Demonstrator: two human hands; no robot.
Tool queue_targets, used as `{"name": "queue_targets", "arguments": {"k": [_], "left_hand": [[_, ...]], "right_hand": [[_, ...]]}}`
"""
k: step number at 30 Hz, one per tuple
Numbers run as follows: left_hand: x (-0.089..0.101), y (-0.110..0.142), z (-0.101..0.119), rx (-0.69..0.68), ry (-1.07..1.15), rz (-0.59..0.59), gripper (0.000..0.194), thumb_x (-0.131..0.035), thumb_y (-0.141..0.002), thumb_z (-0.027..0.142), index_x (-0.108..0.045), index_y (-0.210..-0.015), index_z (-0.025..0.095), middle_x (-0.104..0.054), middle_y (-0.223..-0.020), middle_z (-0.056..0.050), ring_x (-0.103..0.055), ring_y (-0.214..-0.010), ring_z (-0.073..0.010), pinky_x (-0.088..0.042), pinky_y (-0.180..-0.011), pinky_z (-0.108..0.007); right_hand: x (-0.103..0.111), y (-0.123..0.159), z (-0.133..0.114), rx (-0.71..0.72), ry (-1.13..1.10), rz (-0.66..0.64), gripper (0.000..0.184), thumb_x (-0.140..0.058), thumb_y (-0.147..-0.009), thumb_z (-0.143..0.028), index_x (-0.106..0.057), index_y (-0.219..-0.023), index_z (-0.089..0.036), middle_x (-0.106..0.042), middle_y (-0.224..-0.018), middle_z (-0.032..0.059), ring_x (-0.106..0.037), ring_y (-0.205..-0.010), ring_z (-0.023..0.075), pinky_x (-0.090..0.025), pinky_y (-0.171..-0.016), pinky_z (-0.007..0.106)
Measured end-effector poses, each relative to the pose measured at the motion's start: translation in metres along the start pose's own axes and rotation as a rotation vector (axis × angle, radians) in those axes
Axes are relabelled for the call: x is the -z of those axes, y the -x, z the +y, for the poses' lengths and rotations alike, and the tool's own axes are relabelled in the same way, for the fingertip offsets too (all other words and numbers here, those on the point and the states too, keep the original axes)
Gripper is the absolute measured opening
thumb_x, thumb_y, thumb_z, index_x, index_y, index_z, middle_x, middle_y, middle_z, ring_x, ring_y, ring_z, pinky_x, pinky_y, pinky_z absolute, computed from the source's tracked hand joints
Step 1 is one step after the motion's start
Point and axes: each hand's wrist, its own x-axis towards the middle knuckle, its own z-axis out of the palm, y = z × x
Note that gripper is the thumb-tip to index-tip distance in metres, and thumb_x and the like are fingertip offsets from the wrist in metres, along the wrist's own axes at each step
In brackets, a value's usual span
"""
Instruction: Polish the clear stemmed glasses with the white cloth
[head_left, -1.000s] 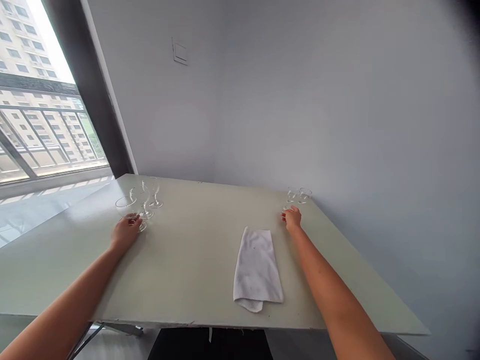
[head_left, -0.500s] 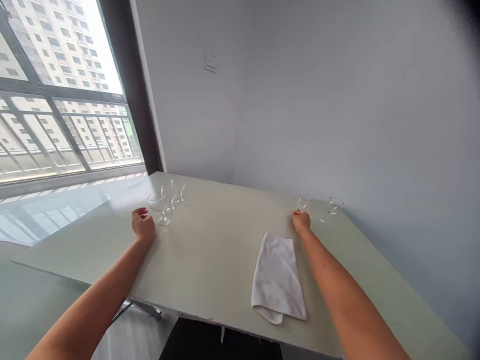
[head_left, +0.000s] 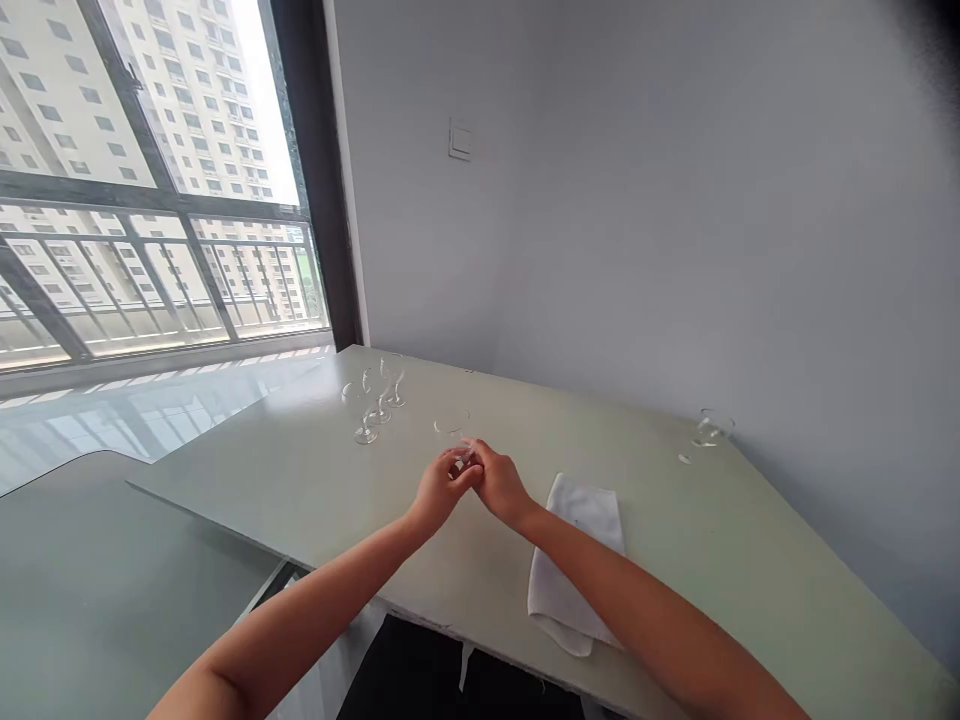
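In the middle of the table, a clear stemmed glass (head_left: 451, 425) is upright, its bowl showing just beyond my hands. My right hand (head_left: 501, 482) is closed around its lower part. From the other side my left hand (head_left: 441, 488) meets it, thumb and fingers pinched at the stem or foot, which the fingers largely cover. A folded white cloth (head_left: 574, 590) lies under my right forearm's line, partly hidden by it. Several more stemmed glasses (head_left: 366, 425) stand together to the left of my hands.
Another clear glass (head_left: 711, 430) is at the table's far right, with a small white piece (head_left: 684, 459) beside it. The pale tabletop (head_left: 315, 500) meets a grey wall. A window (head_left: 247, 240) is at left, and a black seat (head_left: 420, 670) sits below the front edge.
My right hand has brought the glass from the right side to the middle. My left hand has moved right to join it there. The view has turned slightly left.
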Motion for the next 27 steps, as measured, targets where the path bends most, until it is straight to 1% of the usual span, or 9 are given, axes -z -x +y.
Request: {"name": "queue_targets", "arguments": {"k": [3, 5, 8, 10, 12, 16, 22, 25, 27], "left_hand": [[0.000, 0.006, 0.001, 0.095, 0.108, -0.012, 0.031, -0.054, -0.071, 0.040, -0.064, -0.092, 0.019, -0.065, -0.081, -0.005, -0.053, -0.062, -0.0128, -0.040, -0.058, -0.025], [0.016, 0.004, -0.005, 0.134, 0.110, -0.022, 0.033, -0.054, -0.070, 0.041, -0.064, -0.090, 0.017, -0.066, -0.079, -0.005, -0.053, -0.060, -0.0126, -0.040, -0.057, -0.025], [0.054, -0.004, -0.017, 0.154, 0.010, 0.075, 0.036, -0.056, -0.067, 0.044, -0.063, -0.086, 0.015, -0.067, -0.081, -0.006, -0.049, -0.055, -0.0107, -0.039, -0.054, -0.024], [0.082, -0.007, -0.027, 0.164, -0.026, 0.144, 0.037, -0.054, -0.066, 0.046, -0.063, -0.084, 0.015, -0.067, -0.081, -0.006, -0.046, -0.052, -0.0094, -0.038, -0.052, -0.024], [0.109, -0.010, -0.035, 0.179, -0.054, 0.198, 0.038, -0.053, -0.066, 0.048, -0.063, -0.081, 0.014, -0.066, -0.081, -0.006, -0.044, -0.051, -0.0087, -0.036, -0.051, -0.023], [0.145, -0.011, -0.048, 0.217, -0.109, 0.288, 0.040, -0.053, -0.064, 0.050, -0.065, -0.076, 0.014, -0.064, -0.082, -0.005, -0.043, -0.052, -0.0085, -0.034, -0.050, -0.023], [0.160, -0.021, -0.058, 0.245, -0.161, 0.325, 0.046, -0.055, -0.060, 0.053, -0.065, -0.081, 0.013, -0.064, -0.087, -0.006, -0.044, -0.055, -0.0091, -0.036, -0.052, -0.022], [0.160, -0.028, -0.058, 0.224, -0.194, 0.314, 0.048, -0.054, -0.058, 0.054, -0.065, -0.079, 0.013, -0.063, -0.096, -0.007, -0.045, -0.054, -0.0086, -0.038, -0.051, -0.022], [0.163, -0.032, -0.058, 0.192, -0.318, 0.359, 0.043, -0.054, -0.059, 0.053, -0.067, -0.076, 0.016, -0.064, -0.096, -0.003, -0.048, -0.054, -0.0085, -0.040, -0.050, -0.021]], "right_hand": [[-0.006, 0.012, -0.001, 0.232, 0.044, -0.243, 0.047, -0.066, -0.062, -0.019, -0.058, -0.104, -0.037, -0.066, -0.074, -0.0065, -0.061, -0.065, 0.0175, -0.048, -0.070, 0.035], [0.003, 0.011, 0.002, 0.299, 0.114, -0.330, 0.048, -0.065, -0.063, -0.022, -0.056, -0.107, -0.040, -0.066, -0.083, -0.0081, -0.060, -0.061, 0.0159, -0.048, -0.070, 0.035], [0.031, 0.004, 0.012, 0.339, 0.295, -0.358, 0.031, -0.059, -0.068, -0.030, -0.062, -0.099, -0.034, -0.066, -0.090, -0.0060, -0.060, -0.064, 0.0149, -0.047, -0.071, 0.032], [0.057, -0.003, 0.021, 0.311, 0.368, -0.292, 0.022, -0.054, -0.072, -0.032, -0.065, -0.090, -0.028, -0.067, -0.086, -0.0016, -0.060, -0.072, 0.0171, -0.046, -0.073, 0.032], [0.085, -0.010, 0.033, 0.268, 0.394, -0.205, 0.022, -0.051, -0.072, -0.032, -0.066, -0.085, -0.022, -0.067, -0.084, 0.0030, -0.061, -0.077, 0.0194, -0.044, -0.075, 0.033], [0.143, -0.025, 0.065, 0.146, 0.411, -0.024, 0.024, -0.048, -0.071, -0.032, -0.064, -0.082, -0.019, -0.068, -0.078, 0.0041, -0.060, -0.067, 0.0170, -0.044, -0.068, 0.030], [0.217, -0.045, 0.113, -0.031, 0.250, 0.217, 0.019, -0.057, -0.062, -0.033, -0.063, -0.066, -0.016, -0.066, -0.064, 0.0030, -0.053, -0.046, 0.0112, -0.041, -0.054, 0.025], [0.243, -0.050, 0.129, -0.079, 0.182, 0.351, 0.017, -0.057, -0.061, -0.031, -0.063, -0.064, -0.014, -0.065, -0.063, 0.0043, -0.052, -0.045, 0.0105, -0.040, -0.048, 0.023], [0.257, -0.053, 0.139, -0.115, 0.125, 0.450, 0.016, -0.057, -0.062, -0.028, -0.062, -0.066, -0.013, -0.065, -0.064, 0.0050, -0.052, -0.045, 0.0104, -0.038, -0.043, 0.021]]}}
